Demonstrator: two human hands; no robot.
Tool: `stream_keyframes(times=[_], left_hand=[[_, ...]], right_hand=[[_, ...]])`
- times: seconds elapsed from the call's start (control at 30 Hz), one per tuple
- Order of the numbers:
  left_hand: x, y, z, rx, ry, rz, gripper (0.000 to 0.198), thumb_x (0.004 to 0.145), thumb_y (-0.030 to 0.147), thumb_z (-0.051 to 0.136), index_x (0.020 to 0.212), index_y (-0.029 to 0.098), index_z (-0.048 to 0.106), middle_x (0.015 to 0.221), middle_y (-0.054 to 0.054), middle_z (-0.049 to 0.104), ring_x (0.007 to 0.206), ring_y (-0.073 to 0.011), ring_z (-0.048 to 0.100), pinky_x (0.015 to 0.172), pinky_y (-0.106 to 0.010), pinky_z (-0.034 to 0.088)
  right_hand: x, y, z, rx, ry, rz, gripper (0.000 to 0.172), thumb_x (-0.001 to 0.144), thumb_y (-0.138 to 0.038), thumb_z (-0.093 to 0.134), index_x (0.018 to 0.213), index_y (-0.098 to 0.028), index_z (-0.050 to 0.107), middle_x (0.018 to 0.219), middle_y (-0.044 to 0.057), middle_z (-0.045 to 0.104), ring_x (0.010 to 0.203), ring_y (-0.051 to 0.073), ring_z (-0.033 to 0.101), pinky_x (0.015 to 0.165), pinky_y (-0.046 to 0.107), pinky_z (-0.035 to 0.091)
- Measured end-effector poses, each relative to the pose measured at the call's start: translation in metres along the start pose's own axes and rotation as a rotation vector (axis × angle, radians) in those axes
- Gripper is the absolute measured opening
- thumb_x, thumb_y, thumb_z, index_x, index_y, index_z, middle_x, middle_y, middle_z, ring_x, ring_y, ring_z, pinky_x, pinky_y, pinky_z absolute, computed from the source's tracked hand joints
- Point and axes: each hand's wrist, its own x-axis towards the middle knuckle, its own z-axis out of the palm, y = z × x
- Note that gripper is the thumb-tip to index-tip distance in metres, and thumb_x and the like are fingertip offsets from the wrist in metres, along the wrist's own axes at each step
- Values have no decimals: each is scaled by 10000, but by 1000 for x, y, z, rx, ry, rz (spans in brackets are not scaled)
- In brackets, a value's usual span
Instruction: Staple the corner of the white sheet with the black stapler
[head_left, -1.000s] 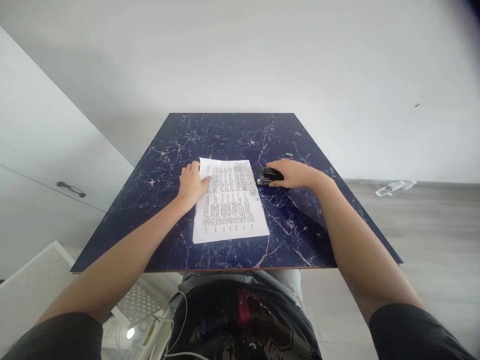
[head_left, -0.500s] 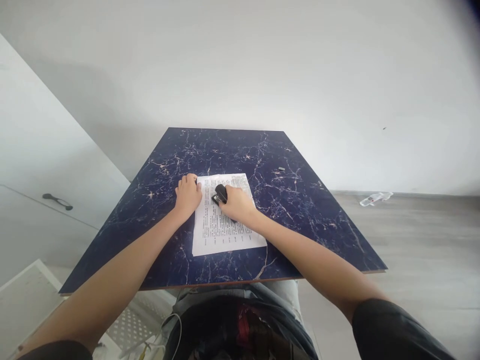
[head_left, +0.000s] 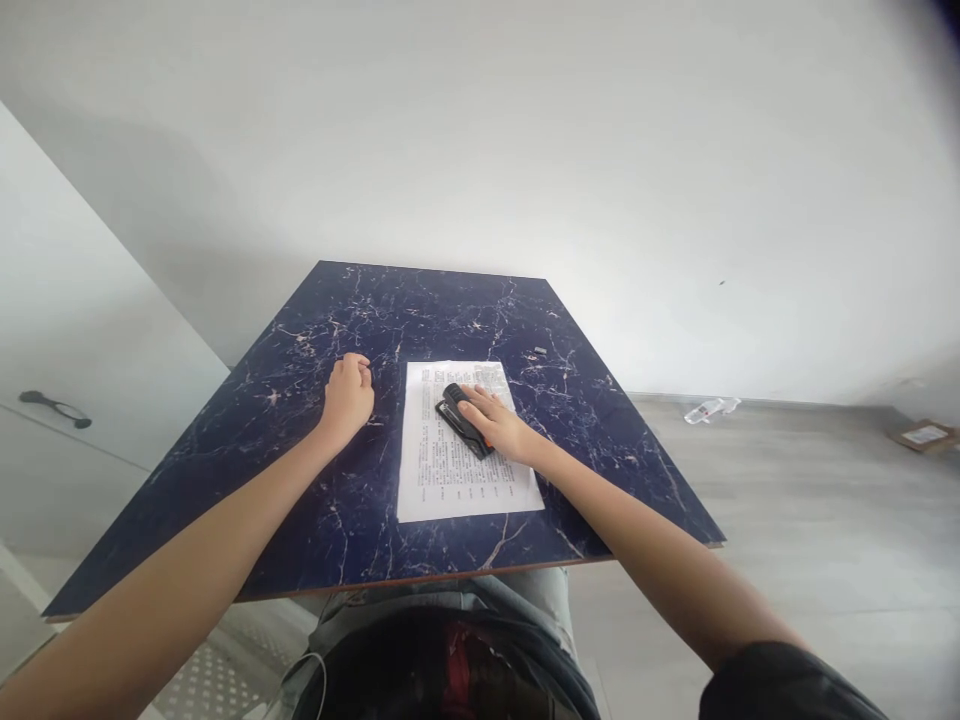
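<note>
A black stapler (head_left: 466, 428) with a small orange mark lies slantwise on a printed sheet of paper (head_left: 439, 495). My right hand (head_left: 495, 420) rests over the stapler's right side, the thumb across its top and the fingers reaching behind its far end. Left of the sheet, my left hand (head_left: 349, 395) is above the table, apart from the paper, with its fingers loosely curled; nothing shows in them, and the palm is hidden.
The dark blue marbled table (head_left: 300, 530) carries a small grey piece (head_left: 540, 351) beyond the sheet's right corner. A white cabinet (head_left: 67, 330) stands at the left. On the floor at the right lie a clear plastic item (head_left: 711, 409) and a cardboard box (head_left: 926, 436).
My left hand has let go of the sheet's left edge and moved left, its fingers curling. The stapler now lies lower on the paper, with my right hand's fingers stretched out more. The view has shifted slightly.
</note>
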Motion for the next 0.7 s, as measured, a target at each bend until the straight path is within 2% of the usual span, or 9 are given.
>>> stream_keyframes(times=[0.13, 0.2, 0.27, 0.37, 0.43, 0.47, 0.5, 0.6, 0.7], left_hand=[[2, -2, 1, -7, 2, 7, 176, 1022, 266, 382, 1084, 229, 543, 1162, -149, 642, 1180, -325, 616, 1057, -547, 486], [3, -2, 0, -16, -1, 4, 192, 1035, 307, 369, 1068, 235, 544, 1153, -147, 646, 1175, -327, 616, 1053, -550, 485], [4, -2, 0, -26, -1, 1, 196, 1038, 329, 367, 1044, 242, 543, 1123, -139, 648, 1164, -326, 619, 1051, -546, 487], [6, -2, -1, -42, 1, 8, 189, 1033, 327, 368, 1002, 250, 538, 1079, -125, 646, 1147, -321, 620, 1056, -539, 487], [7, -3, -1, -52, -2, 16, 183, 1028, 317, 371, 980, 253, 536, 1072, -120, 648, 1145, -320, 615, 1064, -538, 483], [8, -3, -1, -57, -1, 20, 183, 1026, 314, 373, 971, 255, 537, 1071, -118, 650, 1145, -321, 613, 1066, -537, 482], [8, -4, -1, -62, 1, 23, 185, 1026, 314, 374, 965, 257, 539, 1070, -117, 653, 1143, -321, 612, 1065, -532, 482], [9, -6, -3, -91, 8, 25, 207, 1032, 320, 371, 949, 256, 549, 1040, -111, 662, 1083, -308, 629, 1034, -495, 497], [13, -11, -6, -160, 19, 26, 247, 1049, 335, 363, 944, 245, 567, 996, -93, 662, 931, -269, 647, 953, -439, 516]], right_hand=[[-33, 33, -27, 27, 139, 107, 809, 992, -825, 329, 1628, -347, 477, 1730, -1, 348, 1650, 299, 179, 1349, 518, 75], [-48, 47, -40, 48, 191, 172, 798, 973, -837, 369, 1602, -368, 514, 1707, -1, 401, 1630, 331, 248, 1339, 531, 145], [-56, 58, -54, 84, 250, 219, 805, 977, -844, 314, 1558, -352, 576, 1660, 25, 484, 1574, 375, 370, 1299, 577, 250], [-46, 69, -76, 37, 465, 203, 835, 1022, -776, 165, 1448, -270, 674, 1544, 95, 612, 1454, 388, 527, 1208, 602, 382], [-26, 75, -91, -137, 612, 154, 774, 1036, -716, 223, 1396, -218, 694, 1519, 133, 624, 1447, 364, 526, 1212, 558, 383], [-13, 78, -96, -240, 630, 135, 743, 1031, -699, 289, 1401, -191, 685, 1553, 152, 588, 1481, 353, 487, 1238, 531, 350], [0, 81, -99, -322, 604, 129, 742, 1026, -690, 331, 1437, -166, 658, 1619, 171, 512, 1536, 347, 414, 1266, 513, 304], [33, 88, -97, -463, 378, 178, 833, 1025, -717, 362, 1625, -147, 457, 1771, 184, 215, 1649, 358, 146, 1310, 551, 163], [50, 94, -83, -581, 247, 244, 908, 1028, -755, 322, 1703, -149, 286, 1787, 200, 106, 1660, 367, 52, 1307, 610, 67]])
